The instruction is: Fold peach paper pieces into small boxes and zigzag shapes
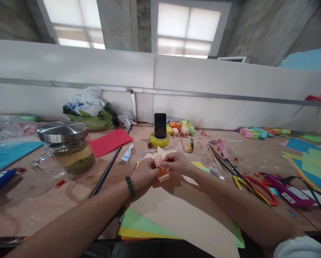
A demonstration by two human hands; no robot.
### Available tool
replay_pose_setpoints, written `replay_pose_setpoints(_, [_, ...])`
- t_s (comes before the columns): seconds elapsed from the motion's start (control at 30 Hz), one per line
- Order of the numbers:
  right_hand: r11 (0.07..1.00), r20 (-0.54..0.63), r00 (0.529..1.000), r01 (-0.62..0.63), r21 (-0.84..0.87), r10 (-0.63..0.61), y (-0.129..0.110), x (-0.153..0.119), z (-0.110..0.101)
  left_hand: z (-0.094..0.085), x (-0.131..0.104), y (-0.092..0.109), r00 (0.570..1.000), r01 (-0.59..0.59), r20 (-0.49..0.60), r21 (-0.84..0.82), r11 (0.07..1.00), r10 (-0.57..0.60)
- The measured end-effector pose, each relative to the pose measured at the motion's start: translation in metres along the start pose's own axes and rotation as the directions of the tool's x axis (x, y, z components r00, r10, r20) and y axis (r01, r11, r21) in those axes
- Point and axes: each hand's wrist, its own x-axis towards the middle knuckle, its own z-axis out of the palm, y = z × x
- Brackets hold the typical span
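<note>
"Both hands meet mid-table! Left hand (145, 172) has thumb and fingertips closed on a folded peach paper piece (163, 175), boxy below, pointed flaps above."

"And the right hand (178, 163)?"

"Pinching the same piece, thumb against forefinger, right up beside the left! Its other fingers are partly hidden, so their exact grip I can't call."

"Where's that piece sitting?"

"Over the far part of a large peach sheet (181, 204); touching it or just above, I cannot tell. And beneath that sheet, a stack of coloured paper (144, 224), green and yellow showing at the near edge!"

"Green bead bracelet (130, 186) on the left wrist, lovely flash of colour. What's straight ahead?"

"A dark phone (160, 125), upright in a yellow ring-shaped stand (159, 142), with little paper cubes (177, 127) clustered just behind and to the right!"

"Out to the left, a white tube (127, 153), then red paper (112, 142), and there's the glass mug (74, 159), steel lid on, leaves in the liquid!"

"Swing right: a pink glue gun (223, 149), red-handled scissors (264, 190) lying beside yellow handles (238, 182), and a purple device (290, 193) near them!"

"Farther out, more coloured sheets (316, 163) overlap at the right edge, while a green bag (93, 121) slumps against the white partition (106, 68) at back left!"
</note>
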Motion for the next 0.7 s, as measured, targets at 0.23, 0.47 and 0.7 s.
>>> replay_pose_setpoints(0.23, [0.997, -0.080, 0.994, 0.072, -0.022, -0.074, 0.005, 0.000, 0.008, -0.002, -0.001, 0.008, 0.998, -0.018, 0.064, 0.049, 0.999, 0.015])
replay_pose_setpoints(0.47, [0.980, -0.099, 0.985, 0.152, 0.131, -0.139, -0.003, -0.002, -0.002, -0.012, 0.001, 0.023, 0.979, -0.161, -0.110, 0.101, 0.982, 0.172])
replay_pose_setpoints(0.7, [0.943, -0.068, 0.963, 0.267, 0.200, -0.259, 0.001, 0.000, -0.003, -0.014, 0.002, 0.019, 0.981, -0.183, -0.091, -0.112, 0.977, 0.174])
